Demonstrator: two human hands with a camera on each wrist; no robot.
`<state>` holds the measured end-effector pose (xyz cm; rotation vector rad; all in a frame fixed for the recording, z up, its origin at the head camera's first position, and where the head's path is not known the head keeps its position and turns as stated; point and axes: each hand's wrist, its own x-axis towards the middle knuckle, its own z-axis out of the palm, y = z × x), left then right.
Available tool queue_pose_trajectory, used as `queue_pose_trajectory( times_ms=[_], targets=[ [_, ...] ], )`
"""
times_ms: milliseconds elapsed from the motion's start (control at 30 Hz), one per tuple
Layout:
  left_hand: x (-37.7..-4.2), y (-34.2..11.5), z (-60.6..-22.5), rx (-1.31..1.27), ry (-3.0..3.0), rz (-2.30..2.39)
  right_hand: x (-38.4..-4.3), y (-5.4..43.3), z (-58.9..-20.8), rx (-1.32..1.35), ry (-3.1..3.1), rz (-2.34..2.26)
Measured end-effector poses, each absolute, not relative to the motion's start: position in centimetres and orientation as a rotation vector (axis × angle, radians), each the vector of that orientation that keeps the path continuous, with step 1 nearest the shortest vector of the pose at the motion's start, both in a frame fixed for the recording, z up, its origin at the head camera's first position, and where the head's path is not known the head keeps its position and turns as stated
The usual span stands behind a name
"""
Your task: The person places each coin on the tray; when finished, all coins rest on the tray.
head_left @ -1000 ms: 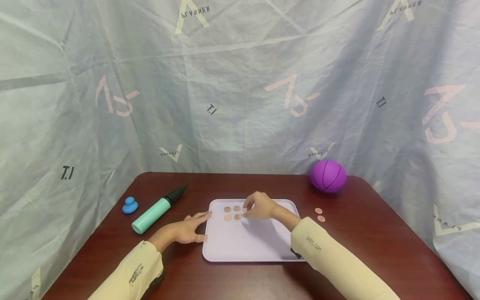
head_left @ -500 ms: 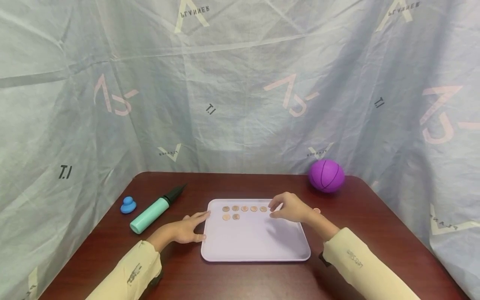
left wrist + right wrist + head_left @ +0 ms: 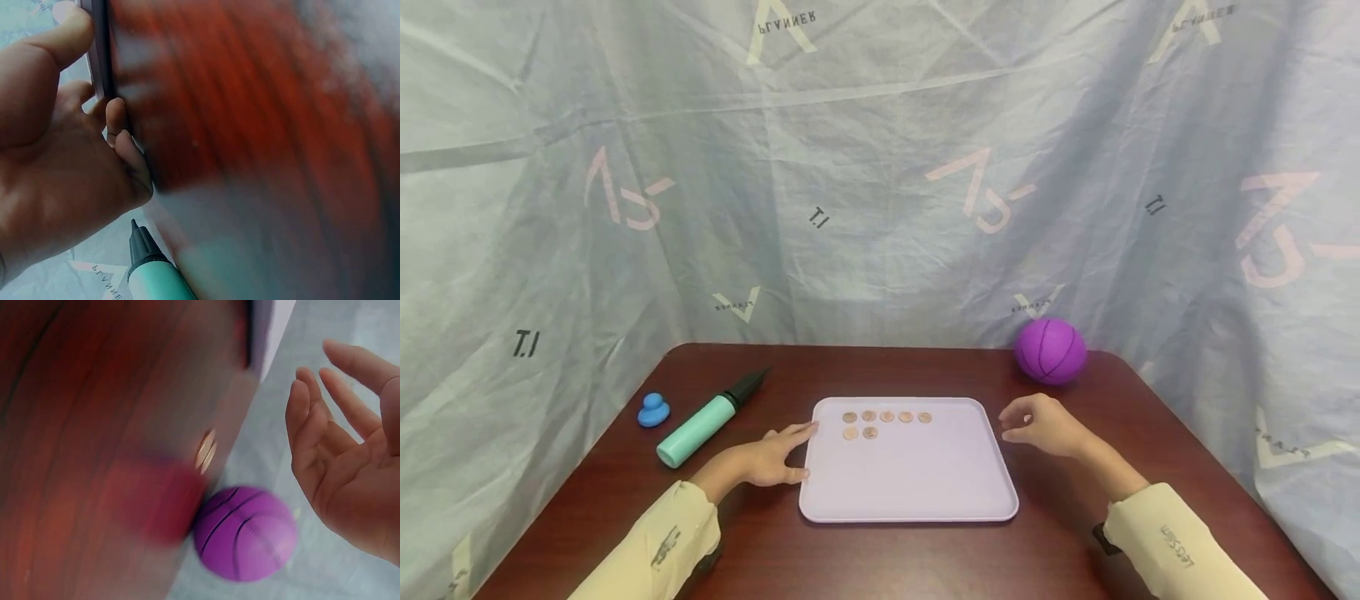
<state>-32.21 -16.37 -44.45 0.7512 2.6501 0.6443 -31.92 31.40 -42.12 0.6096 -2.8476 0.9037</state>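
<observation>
A pale lilac tray lies on the table, bearing several copper-coloured coins in a back row and two more coins in front of its left end. My left hand touches the tray's left rim with outstretched fingers and thumb; the rim also shows by that hand in the left wrist view. Just right of the tray, my right hand hovers with loosely bent fingers, thumb apart, holding nothing. Two loose coins lie on the table in the right wrist view; in the head view the right hand hides them.
A purple ball sits at the table's back right. On the left lie a mint-green hand pump with a black nozzle and a blue rubber duck. Grey printed cloth hangs behind the brown table.
My right hand has left the coins on the tray and moved right, past the tray's edge. Two coins it covered at the back row's right end are now uncovered. The left hand stays put.
</observation>
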Motion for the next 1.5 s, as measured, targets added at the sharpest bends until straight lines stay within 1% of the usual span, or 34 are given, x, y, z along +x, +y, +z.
queue_pose_trajectory(
  times_ms=[267, 567, 933, 1133, 1367, 1500],
  targets=[
    [-32.2, -16.4, -44.2, 0.763, 2.637, 0.659, -32.2, 35.1, -43.1, 0.462, -2.902, 0.804],
    [-32.4, -16.5, -44.2, 0.775, 2.625, 0.652, -32.4, 35.9, -43.4, 0.377, -2.973, 0.732],
    [-31.9, -16.4, -44.2, 0.732, 2.647, 0.655, -33.3, 36.2, -43.7, 0.438, -3.021, 0.78],
    [-32.0, -16.4, -44.2, 0.75, 2.637, 0.662, -33.6, 36.4, -44.0, 0.447, -3.01, 0.824],
    [-32.1, -16.4, -44.2, 0.756, 2.631, 0.655, -33.7, 36.5, -44.2, 0.484, -3.01, 0.975],
    [-32.1, -16.4, -44.4, 0.747, 2.637, 0.663, -33.6, 36.5, -44.2, 0.453, -3.055, 1.05]
  ],
)
